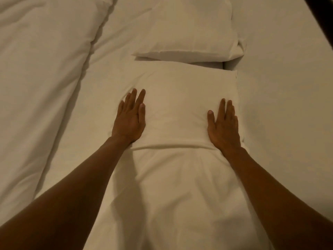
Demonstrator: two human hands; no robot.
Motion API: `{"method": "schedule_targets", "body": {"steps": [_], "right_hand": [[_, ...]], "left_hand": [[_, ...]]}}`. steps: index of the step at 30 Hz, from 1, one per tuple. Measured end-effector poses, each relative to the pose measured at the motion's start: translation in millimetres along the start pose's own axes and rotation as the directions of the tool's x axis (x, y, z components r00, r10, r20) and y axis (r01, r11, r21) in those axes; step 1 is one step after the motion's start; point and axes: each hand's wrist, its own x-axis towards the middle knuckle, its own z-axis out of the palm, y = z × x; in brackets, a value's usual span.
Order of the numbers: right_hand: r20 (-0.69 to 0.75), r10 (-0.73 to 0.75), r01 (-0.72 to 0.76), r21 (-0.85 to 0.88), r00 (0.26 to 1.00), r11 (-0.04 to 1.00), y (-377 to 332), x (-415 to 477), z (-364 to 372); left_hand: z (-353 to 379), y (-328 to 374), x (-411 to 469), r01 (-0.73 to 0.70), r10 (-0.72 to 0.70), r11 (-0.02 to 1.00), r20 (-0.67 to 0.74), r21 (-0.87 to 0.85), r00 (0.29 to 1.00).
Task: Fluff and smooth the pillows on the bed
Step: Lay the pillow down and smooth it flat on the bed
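Note:
A white pillow (176, 98) lies in the middle of the bed, its loose case end (180, 195) trailing toward me. My left hand (130, 117) presses flat on the pillow's left side, fingers straight and close together. My right hand (224, 126) lies flat on its right side, palm down, thumb spread. Neither hand grips anything. A second white pillow (191, 31) rests just beyond the first, touching its far edge.
A rumpled white duvet (41, 69) covers the left part of the bed. Bare white sheet (288, 87) stretches to the right. A dark edge (322, 17) shows at the top right corner.

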Motion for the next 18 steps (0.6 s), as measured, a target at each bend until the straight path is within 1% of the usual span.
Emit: {"method": "schedule_targets", "body": {"steps": [3,5,6,8,9,10,11,12,13,14,16,18], "right_hand": [[0.035,0.018,-0.017,-0.036,0.999,0.999,-2,3,-1],[0.021,0.069,-0.069,-0.010,0.997,0.998,-11,-1,-5],[0.007,0.114,-0.114,0.038,0.993,0.993,-19,-7,-8],[-0.036,0.199,-0.188,0.203,0.979,0.961,-36,-35,-13],[-0.076,0.214,-0.185,0.281,0.974,0.942,-45,-59,-12],[-0.132,0.204,-0.154,0.312,0.970,0.937,-53,-87,-11],[-0.190,0.168,-0.109,0.286,0.967,0.952,-61,-118,-9],[-0.230,0.113,-0.061,0.221,0.967,0.973,-67,-146,-6],[-0.253,0.058,-0.019,0.156,0.966,0.988,-68,-167,-3],[-0.255,0.023,0.007,0.118,0.967,0.993,-67,-181,0],[-0.238,0.004,0.016,0.081,0.971,0.997,-57,-191,3],[-0.210,-0.016,0.021,0.020,0.978,1.000,-47,-192,3]], "left_hand": [[-1,-2,-7,0.029,-0.030,0.999,0.021,0.024,0.999],[-3,-3,-11,0.049,-0.050,0.998,0.045,0.036,0.998],[-4,-3,-15,0.065,-0.067,0.997,0.054,0.033,0.996],[-6,1,-30,0.120,-0.119,0.993,0.077,-0.014,0.990],[-8,7,-41,0.149,-0.143,0.987,0.090,-0.059,0.986],[-9,14,-55,0.171,-0.161,0.979,0.097,-0.115,0.982],[-11,23,-73,0.186,-0.173,0.968,0.087,-0.171,0.981],[-12,32,-93,0.193,-0.185,0.957,0.054,-0.217,0.981],[-13,40,-114,0.197,-0.200,0.950,0.010,-0.243,0.980],[-12,46,-136,0.203,-0.216,0.951,-0.030,-0.233,0.976],[-4,48,-172,0.228,-0.239,0.966,-0.087,-0.119,0.967],[6,42,-187,0.270,-0.272,0.962,-0.130,-0.031,0.953]]}}
